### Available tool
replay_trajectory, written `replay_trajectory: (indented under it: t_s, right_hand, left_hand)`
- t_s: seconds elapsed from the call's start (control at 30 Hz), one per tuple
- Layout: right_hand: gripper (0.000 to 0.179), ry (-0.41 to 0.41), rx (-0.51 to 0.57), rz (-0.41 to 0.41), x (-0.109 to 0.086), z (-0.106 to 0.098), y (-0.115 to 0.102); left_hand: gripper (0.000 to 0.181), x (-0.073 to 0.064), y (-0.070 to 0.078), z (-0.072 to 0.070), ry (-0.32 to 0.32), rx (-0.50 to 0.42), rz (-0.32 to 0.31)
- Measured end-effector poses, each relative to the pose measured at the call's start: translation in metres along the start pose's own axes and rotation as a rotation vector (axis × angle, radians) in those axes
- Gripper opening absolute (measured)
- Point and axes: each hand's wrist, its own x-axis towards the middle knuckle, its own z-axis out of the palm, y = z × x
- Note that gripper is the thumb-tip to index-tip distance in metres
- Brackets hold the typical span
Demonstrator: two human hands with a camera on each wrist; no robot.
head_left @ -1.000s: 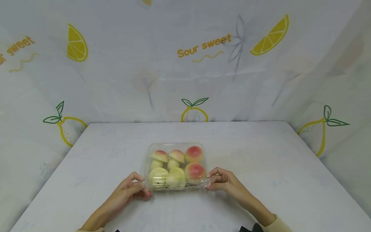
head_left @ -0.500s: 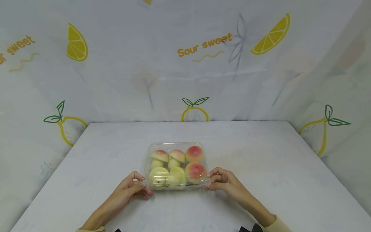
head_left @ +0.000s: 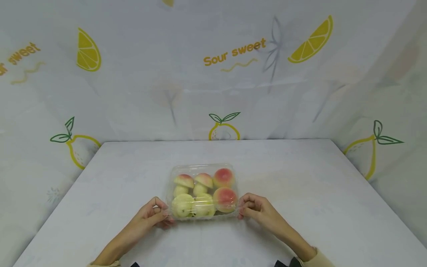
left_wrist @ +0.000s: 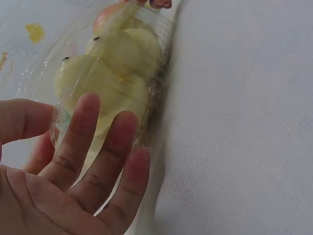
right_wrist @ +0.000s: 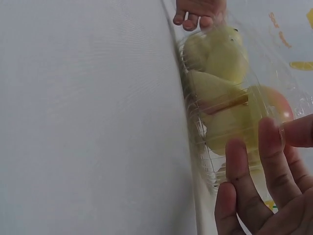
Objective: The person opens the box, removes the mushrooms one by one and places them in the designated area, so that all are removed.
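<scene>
A clear plastic clamshell box [head_left: 202, 167] lies on the table in the head view, its lid down over several pieces. Two pieces at its right are round peaches [head_left: 225, 199] with red tops. Behind at the left are mushroom-shaped pieces [head_left: 184, 180], pale with pinkish caps, and in front of them yellow-green round ones [head_left: 182, 205] with small dark dots. My left hand [head_left: 154, 214] pinches the rim at the near left corner, thumb against fingers, as the left wrist view also shows. At the near right corner my right hand [head_left: 254, 207] pinches the rim likewise, its other fingertips along the box's side.
The box stands on a white-covered table [head_left: 300, 178]. Behind it hangs a white cloth [head_left: 150, 74] printed with lemons and lettering, which also runs along both sides. Dark straps show near the wrists at the bottom edge.
Both hands keep to the near corners of the box, and their fingers have drawn in slightly on the rim. The box and its contents have stayed almost in place.
</scene>
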Motion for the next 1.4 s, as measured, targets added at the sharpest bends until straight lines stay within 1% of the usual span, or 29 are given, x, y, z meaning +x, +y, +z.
replay_trajectory:
  t_s: [0.1,0.2,0.27,0.4,0.5,0.6,0.73,0.8,0.87,0.97,1.07,1.2,1.4]
  right_hand:
    - [0.021,0.002,-0.029,-0.020,0.001,-0.001,0.000]
    - [0.021,0.021,-0.081,-0.046,0.001,-0.001,-0.001]
    - [0.021,0.042,-0.123,-0.055,0.001,-0.001,-0.001]
    - [0.020,0.099,-0.203,-0.075,0.001,-0.001,-0.002]
    - [0.021,0.151,-0.243,-0.091,0.001,0.000,-0.002]
    - [0.026,0.197,-0.251,-0.118,0.004,0.000,-0.002]
    - [0.040,0.251,-0.273,-0.167,0.007,0.000,-0.003]
    - [0.044,0.266,-0.297,-0.187,0.008,-0.001,-0.004]
    - [0.043,0.275,-0.320,-0.201,0.009,-0.001,-0.005]
    - [0.037,0.288,-0.347,-0.210,0.011,-0.002,-0.007]
    - [0.033,0.317,-0.372,-0.221,0.014,-0.002,-0.009]
    - [0.030,0.357,-0.383,-0.246,0.017,-0.005,-0.011]
    - [0.030,0.382,-0.386,-0.290,0.023,-0.007,-0.012]
  left_hand:
    - [0.021,0.000,0.001,0.000,0.051,0.075,0.033]
    - [0.028,0.000,0.001,0.001,0.124,0.154,0.082]
    - [0.031,0.000,0.001,0.002,0.169,0.201,0.103]
    - [0.041,0.002,0.000,0.004,0.239,0.268,0.109]
    - [0.045,0.005,-0.001,0.005,0.275,0.304,0.115]
    - [0.049,0.009,-0.003,0.004,0.275,0.314,0.121]
    - [0.056,0.012,-0.005,0.003,0.235,0.307,0.126]
    - [0.059,0.014,-0.006,0.003,0.219,0.307,0.136]
    - [0.061,0.016,-0.006,0.003,0.212,0.320,0.149]
    - [0.064,0.019,-0.007,0.004,0.220,0.349,0.163]
    - [0.066,0.021,-0.007,0.005,0.226,0.364,0.154]
    - [0.065,0.022,-0.004,0.006,0.218,0.351,0.137]
    - [0.064,0.024,-0.002,0.008,0.200,0.297,0.147]
